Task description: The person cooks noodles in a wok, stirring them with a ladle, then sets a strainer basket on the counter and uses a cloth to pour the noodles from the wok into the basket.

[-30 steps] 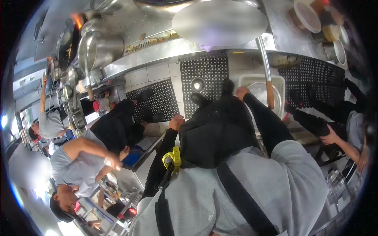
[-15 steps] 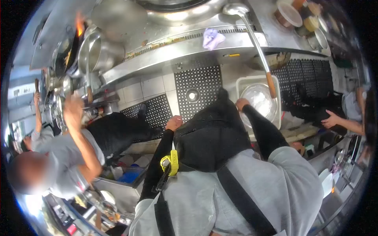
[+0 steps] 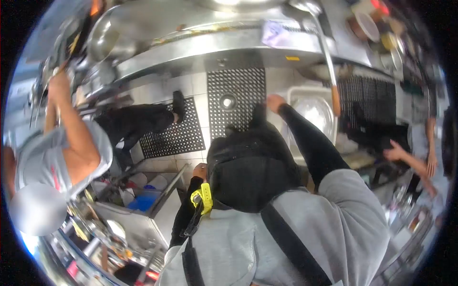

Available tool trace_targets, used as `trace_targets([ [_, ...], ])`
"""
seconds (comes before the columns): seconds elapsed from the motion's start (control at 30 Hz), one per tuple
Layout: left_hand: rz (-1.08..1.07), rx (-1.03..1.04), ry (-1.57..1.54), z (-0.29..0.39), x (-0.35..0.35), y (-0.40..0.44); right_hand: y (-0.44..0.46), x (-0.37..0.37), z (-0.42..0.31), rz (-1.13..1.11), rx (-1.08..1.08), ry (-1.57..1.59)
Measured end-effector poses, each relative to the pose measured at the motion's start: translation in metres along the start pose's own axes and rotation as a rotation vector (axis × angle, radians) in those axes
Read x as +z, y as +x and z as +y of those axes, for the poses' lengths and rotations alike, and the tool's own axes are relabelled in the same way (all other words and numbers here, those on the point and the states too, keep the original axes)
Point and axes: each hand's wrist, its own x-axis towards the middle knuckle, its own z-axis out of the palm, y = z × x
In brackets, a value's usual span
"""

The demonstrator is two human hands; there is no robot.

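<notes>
My left hand [image 3: 200, 171] hangs low beside the black apron [image 3: 253, 176], above the yellow watch on that arm; its fingers are partly hidden and blurred. On the other side, my right hand [image 3: 275, 103] is lifted forward over the floor, near the left edge of a white basket [image 3: 292, 128] with a shiny metal bowl [image 3: 312, 114] in it. The fingers of this hand look curled, though blur hides whether anything is in them. Neither hand touches the ladle [image 3: 327, 55], whose wooden handle sticks out over the counter edge.
A steel counter [image 3: 191, 50] runs across the front, with a purple cloth [image 3: 275, 34] on it. Perforated black mats [image 3: 234, 102] lie on the tiled floor. At left a co-worker [image 3: 76, 148] reaches toward pans near a flame. Another person's hand [image 3: 395, 151] shows at right.
My right hand has moved forward and slightly left; my left hand has dropped back beside the apron. The co-worker at left has moved further left, arms toward the pans. The view has shifted.
</notes>
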Motion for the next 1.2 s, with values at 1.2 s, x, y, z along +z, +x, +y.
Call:
trace_targets([
  [1.2,-0.716,0.623,0.889,0.085,0.164,0.436,-0.560,0.017,0.132,0.767,1.015,-0.690],
])
